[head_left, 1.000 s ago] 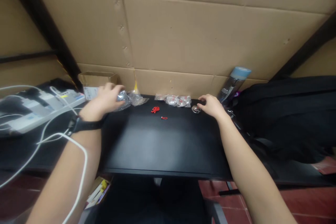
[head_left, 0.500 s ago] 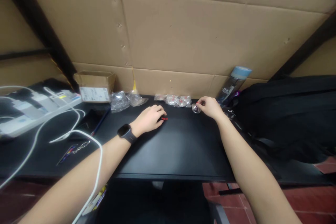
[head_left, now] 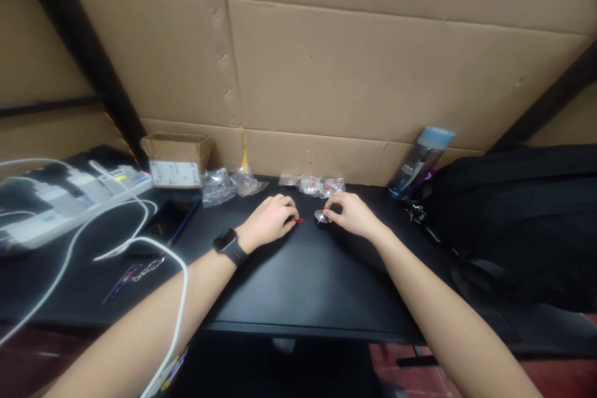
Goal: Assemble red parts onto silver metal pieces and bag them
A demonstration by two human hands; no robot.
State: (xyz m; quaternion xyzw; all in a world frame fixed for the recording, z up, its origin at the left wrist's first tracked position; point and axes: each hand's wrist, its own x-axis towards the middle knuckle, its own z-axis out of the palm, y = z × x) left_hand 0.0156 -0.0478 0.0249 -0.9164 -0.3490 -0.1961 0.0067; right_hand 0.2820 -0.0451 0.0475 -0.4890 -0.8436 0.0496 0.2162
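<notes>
A shiny round metal disc (head_left: 321, 216), resembling a small finger cymbal, hangs tilted just above the black table. My right hand (head_left: 349, 212) pinches it by a red piece at its top. To the left, my left hand (head_left: 273, 221) is closed low over the tabletop, fingers curled around a thin red loop (head_left: 299, 221) that pokes out past the fingertips. Whatever else lies under those fingers is hidden. Behind both hands, several clear plastic packets (head_left: 310, 185) with round shiny items and red bits lie along the cardboard wall.
Crumpled plastic bags (head_left: 218, 186) and an open cardboard box (head_left: 175, 168) stand back left. A power strip (head_left: 56, 217) with white cables (head_left: 175, 255) occupies the left; one cable crosses my left forearm. A bottle (head_left: 417, 161) and black bag (head_left: 517, 217) are right.
My right hand has brought the metal disc leftward and nearer, closer to my left hand. My left hand stays about where it was. The view has tipped slightly upward.
</notes>
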